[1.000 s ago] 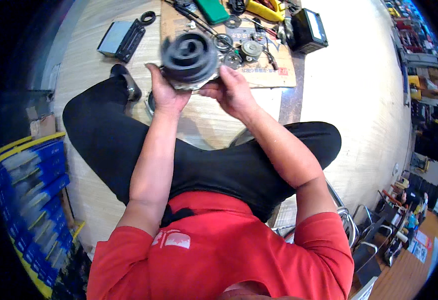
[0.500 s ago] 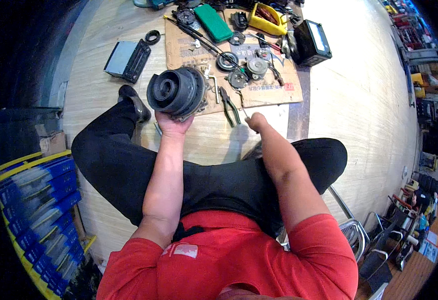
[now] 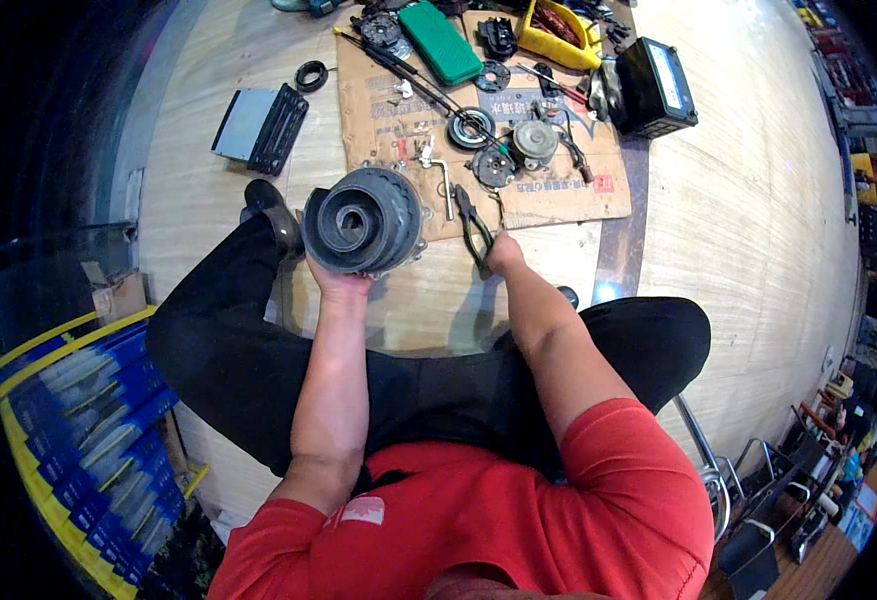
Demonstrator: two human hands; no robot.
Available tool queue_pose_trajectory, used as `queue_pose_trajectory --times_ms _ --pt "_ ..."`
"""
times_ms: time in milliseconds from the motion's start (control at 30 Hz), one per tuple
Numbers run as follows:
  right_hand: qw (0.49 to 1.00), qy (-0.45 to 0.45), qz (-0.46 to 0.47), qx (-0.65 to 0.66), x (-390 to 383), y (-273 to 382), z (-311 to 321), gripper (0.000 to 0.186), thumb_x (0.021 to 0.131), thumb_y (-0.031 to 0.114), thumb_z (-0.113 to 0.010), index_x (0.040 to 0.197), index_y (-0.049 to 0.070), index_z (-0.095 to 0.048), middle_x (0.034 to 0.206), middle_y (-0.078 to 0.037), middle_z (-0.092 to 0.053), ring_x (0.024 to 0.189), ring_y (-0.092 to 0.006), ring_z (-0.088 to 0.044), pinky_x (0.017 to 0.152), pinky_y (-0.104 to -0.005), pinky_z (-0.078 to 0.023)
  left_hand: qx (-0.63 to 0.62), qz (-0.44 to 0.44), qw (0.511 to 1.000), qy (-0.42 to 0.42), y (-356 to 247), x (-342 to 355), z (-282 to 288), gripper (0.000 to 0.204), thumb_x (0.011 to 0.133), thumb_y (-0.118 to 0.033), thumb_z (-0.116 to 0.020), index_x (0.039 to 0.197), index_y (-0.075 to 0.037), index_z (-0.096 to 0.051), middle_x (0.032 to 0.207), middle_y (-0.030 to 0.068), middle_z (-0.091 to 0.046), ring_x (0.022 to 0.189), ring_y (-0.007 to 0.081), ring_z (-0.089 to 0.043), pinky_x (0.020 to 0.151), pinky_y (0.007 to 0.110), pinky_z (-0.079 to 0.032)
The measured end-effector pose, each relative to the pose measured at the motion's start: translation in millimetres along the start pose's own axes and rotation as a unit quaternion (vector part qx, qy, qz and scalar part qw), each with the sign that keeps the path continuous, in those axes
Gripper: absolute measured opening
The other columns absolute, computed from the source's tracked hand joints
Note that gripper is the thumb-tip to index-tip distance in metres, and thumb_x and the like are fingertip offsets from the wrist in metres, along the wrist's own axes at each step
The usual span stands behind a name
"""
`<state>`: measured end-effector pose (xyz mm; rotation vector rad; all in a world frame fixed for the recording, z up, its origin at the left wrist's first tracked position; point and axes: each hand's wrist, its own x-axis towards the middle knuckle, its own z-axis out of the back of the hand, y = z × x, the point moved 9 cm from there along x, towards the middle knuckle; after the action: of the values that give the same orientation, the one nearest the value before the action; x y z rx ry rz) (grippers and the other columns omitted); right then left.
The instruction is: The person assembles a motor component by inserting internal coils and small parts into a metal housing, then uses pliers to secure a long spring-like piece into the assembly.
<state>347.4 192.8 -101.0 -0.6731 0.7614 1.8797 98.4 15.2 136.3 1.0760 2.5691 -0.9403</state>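
My left hand (image 3: 336, 277) is palm up under a round dark grey housing (image 3: 370, 222) with stepped rings and a central hole, its fingers mostly hidden below it. To the right, near the cardboard's front edge, my right hand (image 3: 505, 254) is closed at the near end of a thin-shafted tool (image 3: 499, 210); the tool's kind is unclear. Just left of that hand lie green-handled pliers (image 3: 472, 225). An L-shaped hex key (image 3: 447, 188) rests between the housing and the pliers.
Flat cardboard (image 3: 568, 200) carries a round motor (image 3: 535, 142), a ring-shaped part (image 3: 470, 127), a green case (image 3: 440, 42) and a yellow tray (image 3: 558, 36). A black battery (image 3: 655, 88) stands right. Left are a box-shaped unit (image 3: 261, 128) and a black ring (image 3: 311, 75).
My left hand has brought the housing lower and turned its ringed face more upward. My right hand has shifted left, closer to the pliers. The whole view has shifted slightly.
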Motion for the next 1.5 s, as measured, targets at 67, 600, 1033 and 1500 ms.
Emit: queue_pose_trajectory --times_ms 67,600,1033,1500 --pt "0.999 -0.030 -0.010 0.037 0.4 -9.5 -3.6 0.036 0.074 0.011 -0.067 0.105 -0.004 -0.058 0.103 -0.027 -0.065 0.101 -0.0384 -0.064 0.088 -0.0414 -0.052 0.013 -0.006 1.000 -0.025 -0.4 -2.8 -6.2 0.058 0.098 -0.055 -0.034 0.118 -0.007 -0.060 0.117 0.0115 -0.064 0.107 0.0269 -0.061 0.094 0.043 -0.050" --pt "0.728 0.034 0.156 0.667 -152.2 143.4 212.9 0.017 0.092 0.015 -0.059 0.098 -0.001 -0.062 0.081 -0.010 -0.066 0.067 -0.0200 -0.066 0.058 -0.0320 -0.056 -0.188 0.080 0.951 0.232 5.5 -14.7 -56.0 0.076 0.095 -0.066 -0.027 0.125 -0.002 -0.056 0.123 0.0171 -0.061 0.112 0.0320 -0.058 0.097 0.047 -0.047" --pt "0.818 -0.070 0.189 0.539 -260.0 140.3 201.2 0.017 0.090 0.008 -0.062 0.097 -0.007 -0.064 0.082 -0.010 -0.067 0.071 -0.0149 -0.065 0.063 -0.0270 -0.055 -0.063 0.132 0.971 0.190 25.5 -37.1 -60.5 0.079 0.095 -0.066 -0.028 0.128 0.001 -0.053 0.120 0.0179 -0.062 0.110 0.0310 -0.060 0.097 0.044 -0.049" --pt "0.828 -0.106 0.174 0.523 -240.6 115.7 183.1 0.019 0.087 0.010 -0.067 0.094 -0.007 -0.065 0.076 -0.008 -0.066 0.064 -0.0114 -0.061 0.057 -0.0265 -0.053 -0.013 0.180 0.968 0.173 45.2 -43.5 -68.1 0.094 0.087 -0.077 -0.021 0.138 -0.001 -0.043 0.131 0.0201 -0.055 0.118 0.0350 -0.055 0.101 0.049 -0.045"
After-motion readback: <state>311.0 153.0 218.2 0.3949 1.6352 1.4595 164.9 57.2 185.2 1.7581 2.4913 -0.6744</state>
